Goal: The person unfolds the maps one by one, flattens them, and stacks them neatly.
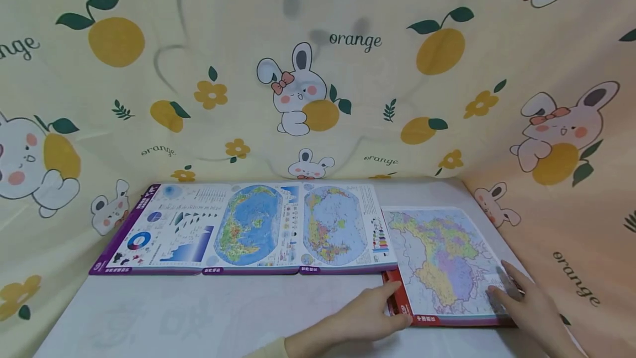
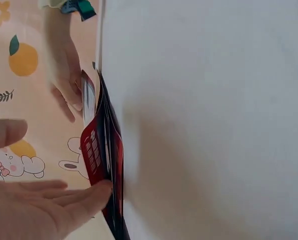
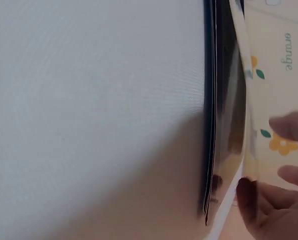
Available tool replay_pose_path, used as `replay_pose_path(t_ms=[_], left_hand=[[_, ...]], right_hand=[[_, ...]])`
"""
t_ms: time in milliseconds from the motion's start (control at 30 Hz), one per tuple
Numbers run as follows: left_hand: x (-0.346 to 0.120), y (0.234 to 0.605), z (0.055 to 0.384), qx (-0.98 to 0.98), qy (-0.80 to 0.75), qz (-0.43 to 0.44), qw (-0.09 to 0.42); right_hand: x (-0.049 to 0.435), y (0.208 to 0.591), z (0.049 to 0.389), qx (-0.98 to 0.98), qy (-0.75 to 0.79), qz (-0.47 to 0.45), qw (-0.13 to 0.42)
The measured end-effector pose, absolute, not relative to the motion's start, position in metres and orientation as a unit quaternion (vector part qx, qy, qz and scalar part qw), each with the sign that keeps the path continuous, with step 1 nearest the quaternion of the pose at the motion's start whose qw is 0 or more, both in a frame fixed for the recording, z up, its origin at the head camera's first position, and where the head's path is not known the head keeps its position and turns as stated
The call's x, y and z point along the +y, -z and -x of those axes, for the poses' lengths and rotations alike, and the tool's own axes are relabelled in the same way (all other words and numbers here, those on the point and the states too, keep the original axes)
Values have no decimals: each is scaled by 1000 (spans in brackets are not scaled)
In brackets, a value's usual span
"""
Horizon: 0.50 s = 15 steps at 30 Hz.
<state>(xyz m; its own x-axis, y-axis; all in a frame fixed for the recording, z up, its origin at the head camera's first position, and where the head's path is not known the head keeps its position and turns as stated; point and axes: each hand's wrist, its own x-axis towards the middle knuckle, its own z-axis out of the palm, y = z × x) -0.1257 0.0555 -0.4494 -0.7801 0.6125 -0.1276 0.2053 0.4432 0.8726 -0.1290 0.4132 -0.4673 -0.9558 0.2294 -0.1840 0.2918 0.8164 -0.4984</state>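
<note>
A folded red-edged map (image 1: 437,269), with a colourful land map on its top sheet, lies toward the right of the table. My left hand (image 1: 370,311) is at its near left corner, and in the left wrist view one extended fingertip (image 2: 105,187) touches the red edge. My right hand (image 1: 534,303) is at the right side, thumb over the printed sheet and forefinger stretched along the edge. The right wrist view has the top sheet (image 3: 245,125) standing apart from the layers below, with a fingertip (image 3: 247,192) right at it.
A purple-edged world map (image 1: 179,225) lies unfolded to the left, its right end overlapping the red-edged map. The white table (image 1: 238,314) reaches toward the front. Cloth (image 1: 223,43) printed with rabbits and oranges hangs behind and at both sides.
</note>
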Motion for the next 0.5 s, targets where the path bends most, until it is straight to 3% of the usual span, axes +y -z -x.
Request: replay_pose_path(t_ms=[200,500], left_hand=[[60,445,120,702,-647,-150,258],[79,456,128,604,-757,-122,216]], right_hand=[[419,467,130,907,355,-226,15],[434,473,133,848,441,-290,50]])
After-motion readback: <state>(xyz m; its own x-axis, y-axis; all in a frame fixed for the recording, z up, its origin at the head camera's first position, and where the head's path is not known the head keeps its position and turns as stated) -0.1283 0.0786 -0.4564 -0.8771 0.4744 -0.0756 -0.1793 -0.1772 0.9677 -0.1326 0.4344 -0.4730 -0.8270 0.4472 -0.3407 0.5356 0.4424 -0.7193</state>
